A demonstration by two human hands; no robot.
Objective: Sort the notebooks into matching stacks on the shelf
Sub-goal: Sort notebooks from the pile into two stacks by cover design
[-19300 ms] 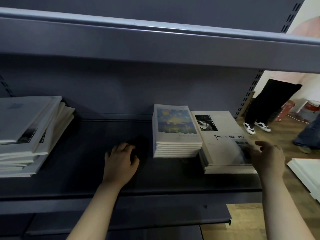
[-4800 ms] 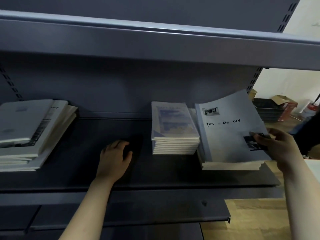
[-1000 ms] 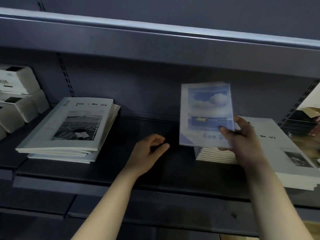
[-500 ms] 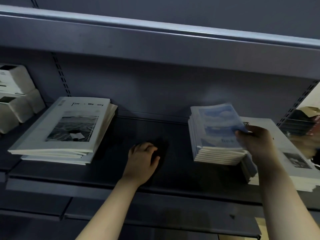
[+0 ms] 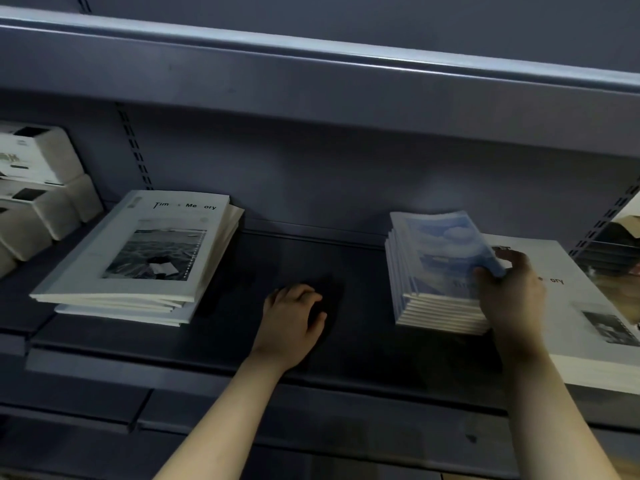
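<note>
Three notebook stacks lie on the dark shelf (image 5: pixel 363 344). At the left is a stack of large white "Time Memory" notebooks (image 5: pixel 138 258). Right of centre stands a stack of smaller notebooks, topped by a blue sky-cover notebook (image 5: pixel 440 251). Beside it at the far right lies another large white "Time Memory" stack (image 5: pixel 588 306). My right hand (image 5: pixel 512 292) grips the right edge of the blue top notebook, thumb on its cover. My left hand (image 5: pixel 294 320) rests on the bare shelf between the stacks, fingers loosely curled, holding nothing.
White boxes (image 5: pixel 34 185) are piled at the far left on the neighbouring shelf section. An upper shelf (image 5: pixel 311 81) overhangs the stacks closely. A slotted upright (image 5: pixel 135 150) runs down the back panel behind the left stack.
My right hand held the blue notebook upright a second ago; it has lowered it flat onto the small stack. My left hand has curled and stayed on the shelf.
</note>
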